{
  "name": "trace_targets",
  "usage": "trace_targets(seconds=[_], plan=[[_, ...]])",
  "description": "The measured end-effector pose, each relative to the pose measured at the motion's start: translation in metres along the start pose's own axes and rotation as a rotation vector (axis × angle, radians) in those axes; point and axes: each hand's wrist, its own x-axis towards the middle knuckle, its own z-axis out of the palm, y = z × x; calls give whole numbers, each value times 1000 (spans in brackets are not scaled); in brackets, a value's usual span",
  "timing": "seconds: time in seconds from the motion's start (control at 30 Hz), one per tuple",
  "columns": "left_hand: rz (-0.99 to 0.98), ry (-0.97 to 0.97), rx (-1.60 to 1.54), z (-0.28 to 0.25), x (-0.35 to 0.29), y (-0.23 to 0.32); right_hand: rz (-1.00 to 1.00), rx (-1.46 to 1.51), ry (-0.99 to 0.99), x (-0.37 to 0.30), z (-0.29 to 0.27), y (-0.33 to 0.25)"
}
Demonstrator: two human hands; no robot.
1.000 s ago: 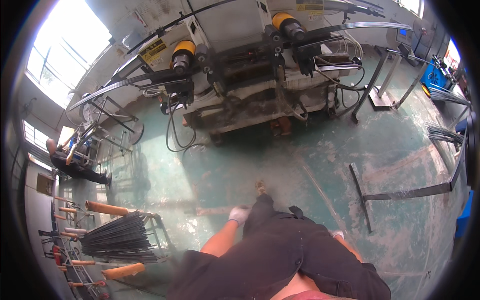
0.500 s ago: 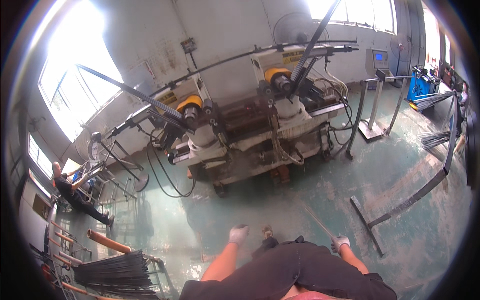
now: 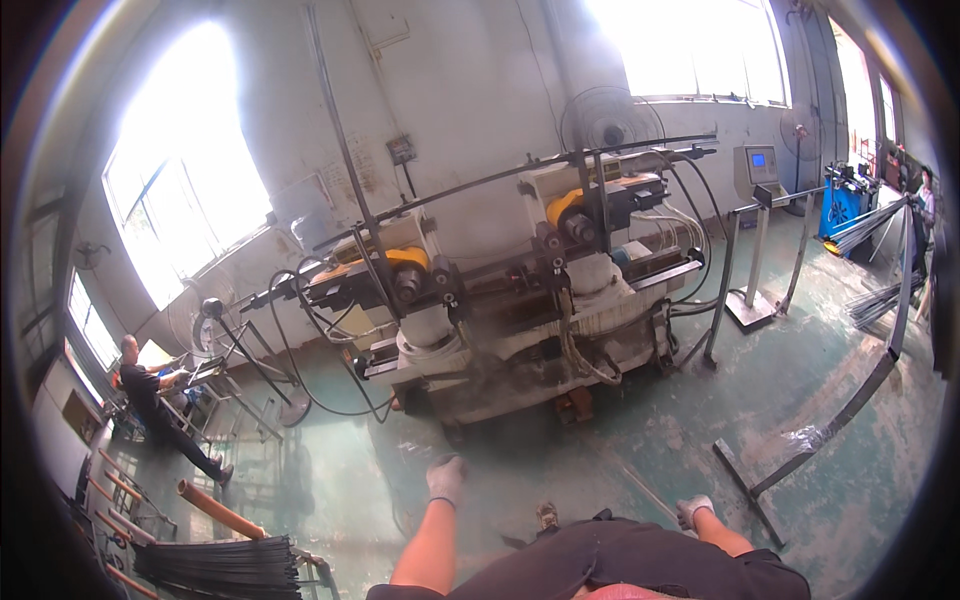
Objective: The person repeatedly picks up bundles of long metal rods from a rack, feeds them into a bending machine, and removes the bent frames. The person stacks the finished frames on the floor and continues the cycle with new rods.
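Observation:
My left hand (image 3: 447, 478), in a pale work glove, is raised over the floor in front of the machine. Its fingers look curled in, and nothing shows in them. Low on my right side, my gloved right hand (image 3: 693, 512) is closed round the near end of a thin metal rod (image 3: 645, 487), which slants forward and left above the floor. Ahead stands a two-headed bending machine (image 3: 520, 372) with yellow-covered heads, several hoses and long dark bars on it. Neither hand touches the machine.
A bundle of black strips (image 3: 220, 568) lies on a rack at the near left. A co-worker (image 3: 150, 400) stands at the far left. On the right are a metal T-shaped stand (image 3: 750, 490), a control box (image 3: 758, 170) and a blue machine (image 3: 843, 205). Hoses (image 3: 350, 405) hang near the floor.
The machine's two arms have swung, and their long bars now stand nearly upright. My left hand has reached forward and left. The rod stays in my right hand. The view has shifted slightly.

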Motion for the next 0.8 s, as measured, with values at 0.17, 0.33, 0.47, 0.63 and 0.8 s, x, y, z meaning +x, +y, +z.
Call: trace_targets(seconds=[0.17,0.33,0.47,0.63,0.8], plan=[[141,-26,-140,27,-2,87,-88,-57,1,5,-3,-23],[287,-28,-253,35,19,142,-179,-160,-44,-13,16,-57],[440,-25,-52,40,38,207,-270,-302,-66,-30,32,-102],[690,96,90,42,76,313,-414,-172,-166,-20,68,-186],[909,308,287,35,121,420,-604,72,-241,-46,112,-307]])
